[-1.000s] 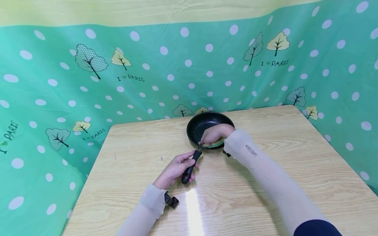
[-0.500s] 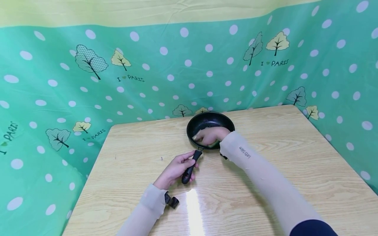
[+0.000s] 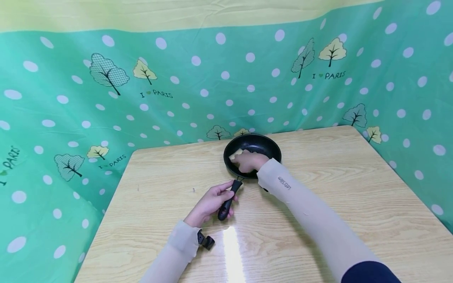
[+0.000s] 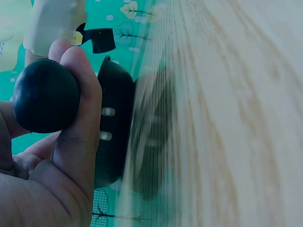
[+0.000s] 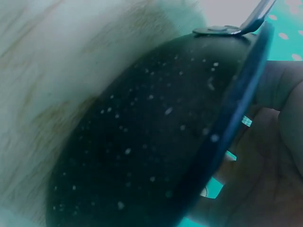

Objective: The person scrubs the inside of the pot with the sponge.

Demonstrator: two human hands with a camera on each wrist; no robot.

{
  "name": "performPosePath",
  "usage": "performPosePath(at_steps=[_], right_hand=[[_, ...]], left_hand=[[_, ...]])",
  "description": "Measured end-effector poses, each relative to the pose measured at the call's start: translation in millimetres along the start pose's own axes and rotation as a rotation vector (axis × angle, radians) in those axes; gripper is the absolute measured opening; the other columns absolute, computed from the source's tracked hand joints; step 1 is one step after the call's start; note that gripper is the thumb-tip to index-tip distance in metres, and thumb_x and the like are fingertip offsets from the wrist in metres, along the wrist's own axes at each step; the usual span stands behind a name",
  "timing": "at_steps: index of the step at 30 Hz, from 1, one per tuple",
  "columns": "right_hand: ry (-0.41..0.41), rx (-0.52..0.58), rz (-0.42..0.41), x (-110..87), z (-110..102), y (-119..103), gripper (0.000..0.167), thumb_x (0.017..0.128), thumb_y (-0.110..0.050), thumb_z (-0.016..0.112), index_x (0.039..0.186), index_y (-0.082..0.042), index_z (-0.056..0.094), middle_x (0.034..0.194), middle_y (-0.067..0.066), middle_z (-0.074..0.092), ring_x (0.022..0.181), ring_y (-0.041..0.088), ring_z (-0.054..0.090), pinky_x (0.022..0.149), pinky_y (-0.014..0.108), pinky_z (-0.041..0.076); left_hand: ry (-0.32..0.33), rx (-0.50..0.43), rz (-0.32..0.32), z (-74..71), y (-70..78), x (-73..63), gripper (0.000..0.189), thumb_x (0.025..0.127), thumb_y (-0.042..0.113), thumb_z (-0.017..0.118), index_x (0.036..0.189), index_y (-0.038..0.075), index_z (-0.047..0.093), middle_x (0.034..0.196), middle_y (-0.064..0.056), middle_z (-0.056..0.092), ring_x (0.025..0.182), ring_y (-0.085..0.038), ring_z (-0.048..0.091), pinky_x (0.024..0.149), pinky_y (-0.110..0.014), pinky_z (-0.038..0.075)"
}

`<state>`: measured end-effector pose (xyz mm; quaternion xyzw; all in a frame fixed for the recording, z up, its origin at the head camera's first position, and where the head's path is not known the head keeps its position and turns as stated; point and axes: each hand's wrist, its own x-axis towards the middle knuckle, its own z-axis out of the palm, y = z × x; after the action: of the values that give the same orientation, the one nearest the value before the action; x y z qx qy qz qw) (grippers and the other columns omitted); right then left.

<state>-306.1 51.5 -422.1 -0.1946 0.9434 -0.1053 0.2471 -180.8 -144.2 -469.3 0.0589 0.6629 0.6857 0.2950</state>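
Your left grip (image 3: 210, 202), a bare hand, holds the black handle (image 3: 226, 206) of a frying pan (image 3: 260, 144), the thumb across the top and fingers curled beneath. Your left wrist view shows the handle's rounded end sitting in that hand, raised off the tabletop (image 3: 166, 204), with two pale rivets (image 4: 108, 112) on the pan wall beyond.

The pan stands open side up near the far edge of the tabletop, about midway along it, its handle pointing back toward you and a little to your left. Its dark inside is bare on the far side, and the outer wall carries light speckles in your right wrist view.

Your right grip (image 3: 249, 162) is down inside the pan, toward the left and handle side, and pinches a small pale yellow piece (image 3: 235, 153) between thumb and fingers. Only part of that piece shows past the fingertips; your right wrist view has the rim in front of it, so you cannot tell its full shape there.

You wear pale sleeves (image 3: 315, 226), the right one lettered, and a black wrist device (image 3: 205, 240) sits at your left wrist. A green polka-dot cloth (image 3: 198, 43) with tree prints hangs behind and beside the tabletop.
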Motion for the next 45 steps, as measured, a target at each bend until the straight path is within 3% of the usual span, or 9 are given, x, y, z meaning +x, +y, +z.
performPosePath(at_steps=[10, 23, 45], right_hand=[[0.005, 0.054, 0.021, 9.8, -6, 9, 0.062, 0.106, -0.014, 0.048, 0.165, -0.03, 0.038, 0.173, 0.011, 0.026, 0.161, 0.035, 0.011, 0.129, 0.058, 0.018], [0.05, 0.091, -0.005, 12.2, -9, 33, 0.066, 0.103, -0.008, 0.048, 0.166, -0.025, 0.036, 0.175, 0.008, 0.022, 0.161, 0.039, 0.008, 0.128, 0.063, 0.013], [0.073, 0.109, 0.062, 1.1, -11, 59, 0.061, 0.106, -0.011, 0.048, 0.165, -0.025, 0.04, 0.172, 0.01, 0.03, 0.157, 0.039, 0.018, 0.125, 0.07, 0.015]], left_hand=[[0.002, -0.008, -0.015, 0.1, -0.5, 1.9, 0.059, 0.112, 0.012, 0.051, 0.167, 0.01, 0.031, 0.122, -0.023, 0.064, 0.062, -0.017, 0.069, 0.059, -0.03, 0.062], [-0.037, -0.018, 0.007, 1.7, 1.1, 2.2, 0.058, 0.113, 0.012, 0.049, 0.167, 0.008, 0.029, 0.118, -0.022, 0.063, 0.06, -0.015, 0.067, 0.057, -0.029, 0.059], [-0.02, -0.028, -0.009, 0.7, 1.7, -1.2, 0.059, 0.113, 0.012, 0.049, 0.167, 0.007, 0.028, 0.122, -0.025, 0.062, 0.061, -0.017, 0.068, 0.058, -0.029, 0.06]])
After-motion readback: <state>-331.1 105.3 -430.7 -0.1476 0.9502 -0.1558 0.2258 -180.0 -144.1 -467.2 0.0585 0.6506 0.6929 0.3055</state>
